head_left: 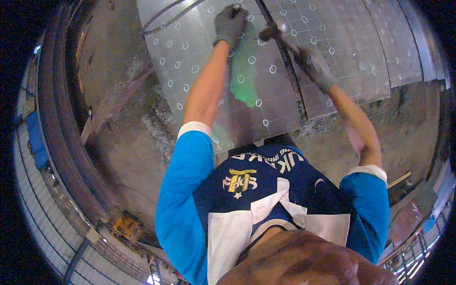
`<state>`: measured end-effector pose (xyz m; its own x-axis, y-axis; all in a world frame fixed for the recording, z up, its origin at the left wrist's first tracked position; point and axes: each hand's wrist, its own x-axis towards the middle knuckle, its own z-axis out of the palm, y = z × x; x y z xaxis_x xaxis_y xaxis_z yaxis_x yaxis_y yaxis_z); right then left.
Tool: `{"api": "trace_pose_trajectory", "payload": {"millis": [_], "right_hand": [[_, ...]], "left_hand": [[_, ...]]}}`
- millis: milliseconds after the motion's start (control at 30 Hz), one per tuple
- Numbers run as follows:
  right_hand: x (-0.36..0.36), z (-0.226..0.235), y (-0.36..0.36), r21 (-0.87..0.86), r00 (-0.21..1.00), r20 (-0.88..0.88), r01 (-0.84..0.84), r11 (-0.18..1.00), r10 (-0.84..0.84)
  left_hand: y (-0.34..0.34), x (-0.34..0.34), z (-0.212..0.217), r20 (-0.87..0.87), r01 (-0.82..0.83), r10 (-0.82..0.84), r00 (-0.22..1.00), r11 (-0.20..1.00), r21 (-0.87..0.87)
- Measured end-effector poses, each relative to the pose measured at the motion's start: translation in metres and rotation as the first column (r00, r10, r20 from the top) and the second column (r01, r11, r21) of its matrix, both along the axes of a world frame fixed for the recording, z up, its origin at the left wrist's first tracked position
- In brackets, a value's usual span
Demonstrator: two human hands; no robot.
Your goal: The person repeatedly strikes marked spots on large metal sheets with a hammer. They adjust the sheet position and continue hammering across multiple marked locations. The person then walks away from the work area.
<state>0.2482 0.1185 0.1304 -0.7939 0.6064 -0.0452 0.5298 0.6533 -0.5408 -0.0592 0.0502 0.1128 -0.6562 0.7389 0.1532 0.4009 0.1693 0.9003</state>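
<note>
My left hand (231, 24), in a grey glove, is closed low over a grey metal sheet (199, 90). Its fingers are bunched together, and what they pinch is too small to make out. My right hand (314, 70), gloved too, grips the handle of a hammer (270, 32). The hammer's dark head hangs to the right of my left hand, near the dark gap between this sheet and a second metal sheet (342, 90). White chalk circles and thin ruled lines cover both sheets. A green glare lies below my left hand.
A dark curved strip (164, 14) lies over the far left of the sheet. Dusty ground (128, 147) borders the sheets, with long rusty beams (59, 118) at the left. A yellow machine-like object (126, 229) stands at lower left. More sheets (399, 42) extend right.
</note>
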Motion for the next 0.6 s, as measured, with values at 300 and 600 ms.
{"api": "trace_pose_trajectory", "payload": {"millis": [300, 600], "right_hand": [[0.071, -0.09, -0.05, 0.215, 0.975, 0.038, -0.22, 0.951, 0.217], [0.047, -0.041, -0.051, 0.195, 0.942, 0.197, -0.309, 0.931, 0.271]], "left_hand": [[-0.06, -0.032, -0.002, 0.192, -0.163, 0.158, 0.968, 0.987, 0.006], [-0.073, -0.029, 0.016, 0.169, -0.173, 0.182, 0.969, 0.983, -0.065]]}}
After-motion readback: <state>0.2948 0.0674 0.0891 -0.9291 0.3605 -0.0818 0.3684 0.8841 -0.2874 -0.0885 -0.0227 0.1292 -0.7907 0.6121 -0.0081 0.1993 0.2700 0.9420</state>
